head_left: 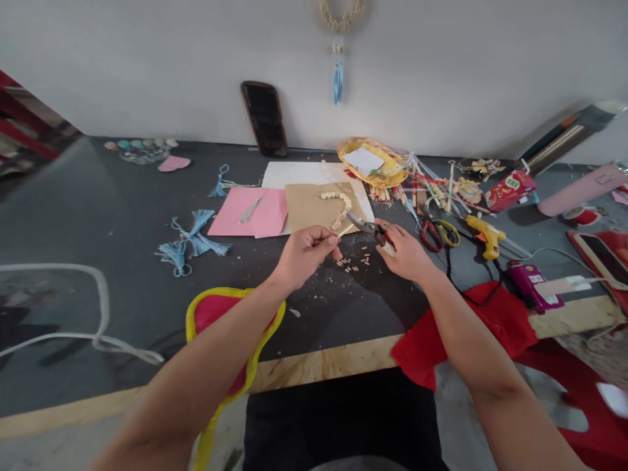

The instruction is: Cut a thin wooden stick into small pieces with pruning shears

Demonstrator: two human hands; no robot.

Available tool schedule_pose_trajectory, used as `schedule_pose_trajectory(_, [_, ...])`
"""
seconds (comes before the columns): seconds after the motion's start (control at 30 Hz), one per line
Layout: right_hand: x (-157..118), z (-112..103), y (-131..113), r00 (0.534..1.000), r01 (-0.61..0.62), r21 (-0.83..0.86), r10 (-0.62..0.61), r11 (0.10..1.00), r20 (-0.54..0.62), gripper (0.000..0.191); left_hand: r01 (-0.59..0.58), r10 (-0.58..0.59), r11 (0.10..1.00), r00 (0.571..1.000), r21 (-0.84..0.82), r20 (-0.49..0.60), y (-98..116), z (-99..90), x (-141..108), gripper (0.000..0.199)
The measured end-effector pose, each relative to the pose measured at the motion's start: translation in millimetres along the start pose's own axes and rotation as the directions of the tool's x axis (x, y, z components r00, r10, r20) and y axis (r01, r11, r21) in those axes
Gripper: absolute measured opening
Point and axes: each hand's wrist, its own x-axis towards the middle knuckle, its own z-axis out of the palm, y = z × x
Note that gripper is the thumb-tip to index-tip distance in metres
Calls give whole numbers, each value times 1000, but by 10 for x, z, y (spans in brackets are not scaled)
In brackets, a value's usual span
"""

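Observation:
My left hand (305, 257) pinches a thin pale stick (346, 230) above the dark table. My right hand (403, 252) is wrapped round the handles of pruning shears (366, 226), whose blades point left, close to the stick's far end. Beyond the hands, a curved row of small pale pieces (342, 204) lies on a brown sheet (307, 208). Several short cut bits (349, 267) are scattered on the table between and below my hands. A pink sheet (230, 212) with a small pale strip on it lies to the left of the brown one.
Blue tassels (199, 239) lie at left. A phone (265, 118) leans on the wall, near a yellow basket (387, 171). Scissors (432, 235), a yellow glue gun (485, 235), cables and red cloth (500, 320) are at right. A yellow-edged red item (210, 311) sits under my left forearm.

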Motion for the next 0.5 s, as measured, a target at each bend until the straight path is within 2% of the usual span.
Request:
schedule_pose_trajectory(0.1, [4,-34,31,999,28,20,-29,999,33,52,131,-116,982,987,-135,115,43,-19,11,25])
schedule_pose_trajectory(0.2, [0,-44,51,998,36,26,-37,999,52,52,230,-195,953,964,-197,181,68,-39,18,30])
schedule_pose_trajectory(0.3, [-3,-42,27,999,19,29,-20,999,39,53,271,-230,937,954,-223,191,72,-56,23,33])
schedule_pose_trajectory(0.5, [-6,-37,-107,998,-64,-6,64,998,-12,53,280,-243,919,957,-279,160,74,-65,25,40])
